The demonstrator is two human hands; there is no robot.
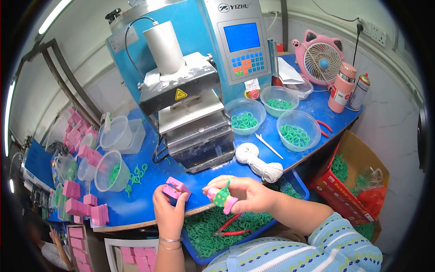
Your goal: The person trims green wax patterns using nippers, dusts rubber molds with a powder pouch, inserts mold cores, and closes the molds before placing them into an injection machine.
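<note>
My left hand [167, 209] is closed round a pink block [174, 190] with a slot or hollow in it, at the table's front edge. To its right, my right hand [248, 194] pinches a smaller pink piece [230, 206] between thumb and fingers. A green rubbery piece [221, 198] with small yellowish dots sits on that pink piece, and a green strip sticks up from it. The two hands are apart. Below them a blue tray [195, 256] holds many green loops, with red-handled pliers [232, 233] lying on top.
A press machine [195, 122] stands behind my hands. Clear bowls [260, 129] of green loops, white gloves [258, 163] and a pointed tool [269, 146] lie to the right. Pink blocks [78, 207] are stacked at left. A red carton [337, 195] stands at right. Another person's hand [55, 238] shows lower left.
</note>
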